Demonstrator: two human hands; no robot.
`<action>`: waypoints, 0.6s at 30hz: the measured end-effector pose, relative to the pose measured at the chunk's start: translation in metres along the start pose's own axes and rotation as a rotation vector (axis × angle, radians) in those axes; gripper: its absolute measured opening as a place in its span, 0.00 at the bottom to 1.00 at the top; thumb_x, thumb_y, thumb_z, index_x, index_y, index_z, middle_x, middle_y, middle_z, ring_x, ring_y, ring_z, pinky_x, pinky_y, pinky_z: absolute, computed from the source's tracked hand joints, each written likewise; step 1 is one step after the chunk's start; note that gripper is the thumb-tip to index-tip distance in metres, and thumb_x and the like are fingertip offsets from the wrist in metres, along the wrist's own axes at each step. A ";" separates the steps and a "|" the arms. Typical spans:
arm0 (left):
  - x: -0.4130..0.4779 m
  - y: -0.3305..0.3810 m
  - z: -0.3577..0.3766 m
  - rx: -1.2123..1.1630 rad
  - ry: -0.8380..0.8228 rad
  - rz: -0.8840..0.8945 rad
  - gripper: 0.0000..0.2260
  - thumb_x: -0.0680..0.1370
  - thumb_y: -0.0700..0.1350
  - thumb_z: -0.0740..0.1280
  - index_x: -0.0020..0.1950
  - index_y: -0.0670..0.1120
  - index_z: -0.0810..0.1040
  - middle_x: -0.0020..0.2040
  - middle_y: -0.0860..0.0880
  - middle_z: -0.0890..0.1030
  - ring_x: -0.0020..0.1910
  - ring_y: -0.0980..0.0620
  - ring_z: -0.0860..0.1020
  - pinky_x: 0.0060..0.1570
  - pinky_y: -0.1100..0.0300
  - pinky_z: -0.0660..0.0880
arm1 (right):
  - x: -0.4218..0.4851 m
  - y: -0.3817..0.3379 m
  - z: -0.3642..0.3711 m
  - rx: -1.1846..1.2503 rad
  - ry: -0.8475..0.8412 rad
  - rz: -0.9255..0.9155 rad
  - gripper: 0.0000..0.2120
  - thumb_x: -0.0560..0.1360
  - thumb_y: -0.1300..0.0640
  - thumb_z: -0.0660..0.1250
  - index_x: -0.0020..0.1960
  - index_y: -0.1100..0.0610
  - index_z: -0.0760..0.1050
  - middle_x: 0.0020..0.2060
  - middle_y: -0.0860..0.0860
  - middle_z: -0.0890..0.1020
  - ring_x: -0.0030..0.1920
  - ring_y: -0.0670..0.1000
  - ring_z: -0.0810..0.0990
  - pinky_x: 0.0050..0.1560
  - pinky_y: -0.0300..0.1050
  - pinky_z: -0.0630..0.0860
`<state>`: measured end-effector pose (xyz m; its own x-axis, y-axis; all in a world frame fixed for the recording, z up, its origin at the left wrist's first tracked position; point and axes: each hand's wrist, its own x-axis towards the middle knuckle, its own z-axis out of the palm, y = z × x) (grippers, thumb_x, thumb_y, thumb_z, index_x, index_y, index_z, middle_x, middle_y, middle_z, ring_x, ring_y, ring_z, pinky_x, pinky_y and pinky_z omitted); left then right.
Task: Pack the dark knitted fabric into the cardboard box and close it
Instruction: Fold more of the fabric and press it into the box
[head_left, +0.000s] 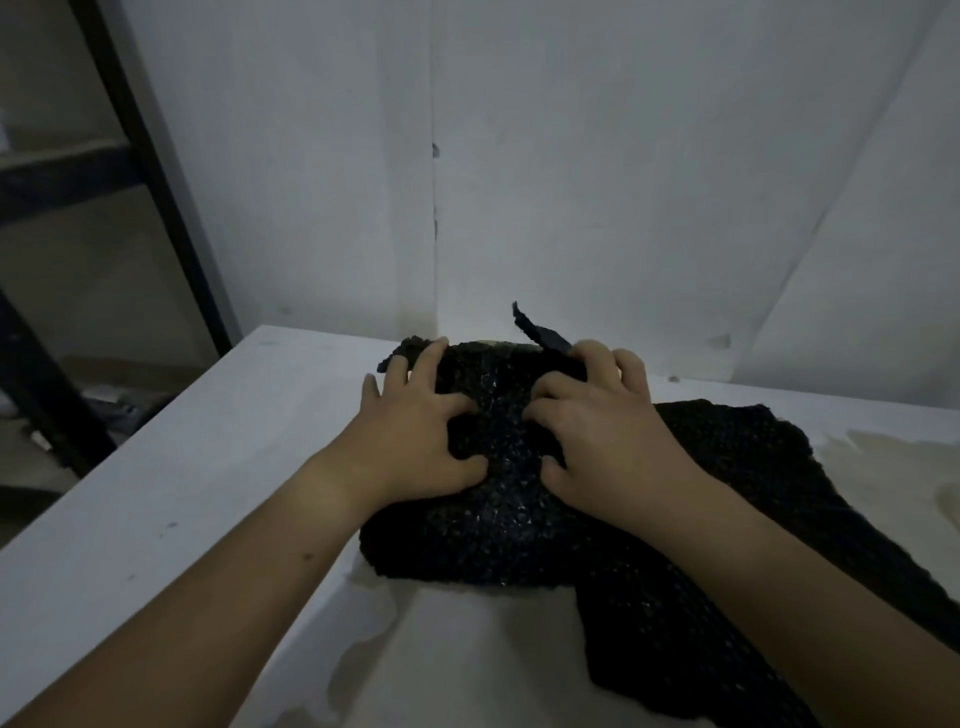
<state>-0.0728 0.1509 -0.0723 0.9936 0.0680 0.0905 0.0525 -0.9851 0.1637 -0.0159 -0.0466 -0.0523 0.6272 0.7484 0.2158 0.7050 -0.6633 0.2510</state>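
The dark knitted fabric (498, 499) lies heaped on the white table (208, 467), trailing toward the table's right side. Your left hand (415, 431) and right hand (608, 436) grip the heap side by side, fingers spread and curled into the knit.

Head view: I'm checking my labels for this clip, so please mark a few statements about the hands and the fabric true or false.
1. The left hand and the right hand are both on the dark knitted fabric, with fingers curled into it. True.
2. The fabric lies on a white table. True.
3. The fabric is folded into a neat flat square. False: it is bunched up under the hands, and part of it spreads out to the person's right.
4. One hand holds a pair of scissors. False: both hands grip only the fabric.
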 end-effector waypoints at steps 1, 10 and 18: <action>0.003 -0.001 -0.002 0.001 -0.047 -0.004 0.29 0.67 0.68 0.66 0.67 0.61 0.74 0.80 0.50 0.43 0.76 0.40 0.48 0.73 0.36 0.51 | 0.002 -0.001 -0.001 0.005 -0.043 0.017 0.13 0.69 0.49 0.64 0.49 0.50 0.81 0.48 0.44 0.79 0.70 0.61 0.61 0.68 0.54 0.48; 0.033 0.007 -0.025 0.017 -0.533 -0.125 0.38 0.67 0.73 0.65 0.75 0.62 0.64 0.80 0.52 0.43 0.78 0.44 0.53 0.73 0.44 0.59 | 0.037 0.001 0.007 0.223 -0.582 0.159 0.28 0.74 0.38 0.57 0.70 0.47 0.70 0.74 0.52 0.66 0.79 0.57 0.46 0.74 0.64 0.34; 0.031 0.024 -0.023 0.116 -0.498 -0.112 0.34 0.71 0.69 0.65 0.74 0.56 0.67 0.80 0.47 0.42 0.78 0.41 0.47 0.70 0.44 0.60 | 0.025 0.005 0.011 0.341 -0.520 0.097 0.21 0.76 0.42 0.58 0.65 0.50 0.73 0.71 0.53 0.70 0.79 0.55 0.43 0.76 0.59 0.39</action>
<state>-0.0434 0.1329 -0.0434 0.9070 0.1183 -0.4041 0.1438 -0.9891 0.0333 0.0073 -0.0311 -0.0564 0.7117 0.6413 -0.2866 0.6492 -0.7564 -0.0804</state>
